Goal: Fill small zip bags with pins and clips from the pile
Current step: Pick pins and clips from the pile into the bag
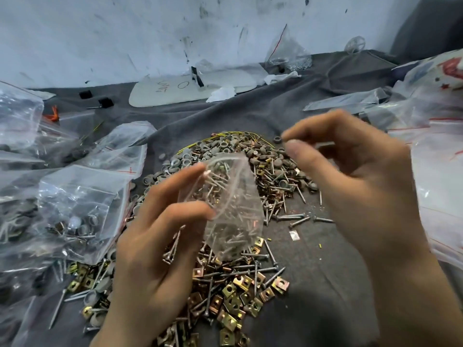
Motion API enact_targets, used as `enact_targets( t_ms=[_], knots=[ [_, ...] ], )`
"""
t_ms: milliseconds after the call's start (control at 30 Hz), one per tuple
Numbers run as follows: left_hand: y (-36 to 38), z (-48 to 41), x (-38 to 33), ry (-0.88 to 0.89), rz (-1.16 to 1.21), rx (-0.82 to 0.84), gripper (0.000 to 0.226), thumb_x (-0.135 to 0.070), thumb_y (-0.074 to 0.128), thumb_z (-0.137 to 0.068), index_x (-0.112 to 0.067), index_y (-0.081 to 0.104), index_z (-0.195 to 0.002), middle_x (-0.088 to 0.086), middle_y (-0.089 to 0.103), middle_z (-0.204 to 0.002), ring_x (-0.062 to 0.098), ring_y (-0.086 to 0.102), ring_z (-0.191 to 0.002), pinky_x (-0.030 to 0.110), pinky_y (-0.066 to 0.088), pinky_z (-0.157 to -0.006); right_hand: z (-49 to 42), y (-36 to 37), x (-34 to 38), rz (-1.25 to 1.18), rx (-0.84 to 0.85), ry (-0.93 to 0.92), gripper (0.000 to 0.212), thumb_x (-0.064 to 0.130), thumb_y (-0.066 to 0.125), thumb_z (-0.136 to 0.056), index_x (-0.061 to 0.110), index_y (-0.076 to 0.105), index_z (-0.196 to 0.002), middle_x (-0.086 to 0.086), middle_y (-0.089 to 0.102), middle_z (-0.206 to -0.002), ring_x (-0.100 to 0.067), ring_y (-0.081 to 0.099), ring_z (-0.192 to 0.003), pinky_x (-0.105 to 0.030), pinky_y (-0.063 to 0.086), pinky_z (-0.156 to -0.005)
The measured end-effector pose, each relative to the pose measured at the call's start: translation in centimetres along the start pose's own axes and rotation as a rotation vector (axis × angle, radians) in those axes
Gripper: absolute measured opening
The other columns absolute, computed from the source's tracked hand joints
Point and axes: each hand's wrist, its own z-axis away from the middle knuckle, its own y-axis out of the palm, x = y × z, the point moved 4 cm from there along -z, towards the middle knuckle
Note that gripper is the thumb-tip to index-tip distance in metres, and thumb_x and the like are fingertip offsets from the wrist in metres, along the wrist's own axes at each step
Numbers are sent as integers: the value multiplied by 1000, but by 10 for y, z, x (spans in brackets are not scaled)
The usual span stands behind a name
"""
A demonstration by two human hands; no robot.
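Filling step, I judge. My left hand (pixel 150 246) pinches the small clear plastic zip bag (pixel 233 209), mouth open, over the central pile of steel pins and brass clips (pixel 238 291). My right hand (pixel 355 184) hovers to its right, and blur hides whether it pinches anything. The next move needs aim at the bag's mouth.

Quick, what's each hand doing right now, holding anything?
Left hand: pinches the small zip bag near its open mouth.
Right hand: thumb and forefinger nearly meet, but blur hides whether they hold anything.
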Motion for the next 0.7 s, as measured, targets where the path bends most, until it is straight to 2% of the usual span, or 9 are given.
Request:
enact_targets(
  t_ms=[33, 67, 133, 200, 267, 400, 567, 633, 700],
  knots=[
    [-2, 1, 4, 3, 12, -15, 12, -26, 46, -100, -24, 58, -99, 2, 55, -134, 31, 56, -123, 42, 45, -102, -1, -3, -11, 0, -3, 83, 11, 39, 61, -89, 31, 60, -83, 8, 64, -85, -13, 63, -85, -32, 51, -85],
    [-5, 1, 8, -17, 26, -42, 11, -22, 48, -99, -24, 58, -101, 7, 53, -136, 29, 54, -126, 40, 43, -103, 1, -2, -18, 41, 58, 144, 10, 34, 63, -87, 29, 63, -78, 8, 64, -78, -9, 63, -78, -25, 51, -80],
    [-7, -1, 13, -48, 16, -85, 10, -23, 48, -100, -27, 58, -100, 8, 53, -137, 27, 54, -126, 36, 43, -103, 8, 9, -34, 311, 288, 203, 11, 25, 70, -81, 27, 65, -72, 12, 63, -69, 2, 58, -66, -9, 42, -64],
    [-7, 0, 13, -41, 27, -115, 12, -26, 48, -101, -30, 59, -98, 8, 55, -136, 27, 55, -126, 33, 42, -103, 22, 31, -47, 538, 569, 302, 10, 26, 75, -79, 26, 65, -75, 11, 62, -73, -2, 59, -71, -16, 42, -64],
    [-7, 0, 11, -31, 32, -103, 12, -28, 48, -101, -31, 60, -99, 7, 54, -136, 27, 54, -126, 31, 41, -103, 28, 50, -51, 624, 688, 344, 17, 29, 76, -76, 23, 60, -79, 5, 61, -80, -16, 61, -81, -28, 47, -70],
    [-7, 1, 14, -35, 18, -68, 10, -28, 48, -101, -27, 58, -101, 8, 53, -138, 27, 53, -127, 32, 43, -103, 28, 55, -53, 717, 648, 341, 21, 29, 72, -77, 20, 52, -79, 0, 58, -86, -27, 60, -88, -35, 49, -74],
    [-7, 3, 18, -25, 32, -55, 11, -25, 48, -101, -23, 59, -103, 10, 52, -138, 30, 53, -127, 42, 44, -102, 26, 53, -50, 599, 707, 304, 19, 18, 70, -78, 20, 52, -71, 5, 56, -73, -18, 58, -75, -28, 42, -63],
    [-6, 2, 16, -19, 42, -49, 12, -23, 47, -101, -21, 59, -104, 10, 52, -137, 31, 53, -127, 45, 43, -103, 21, 39, -46, 536, 606, 286, 20, 19, 74, -78, 24, 55, -75, 9, 57, -74, -8, 55, -70, -23, 40, -61],
    [-4, 0, 11, -5, 44, -42, 12, -21, 47, -101, -20, 59, -103, 10, 52, -138, 32, 52, -128, 46, 43, -103, 16, 22, -34, 357, 396, 209, 20, 16, 75, -79, 25, 57, -77, 8, 60, -74, -4, 55, -67, -22, 41, -61]
  ],
)
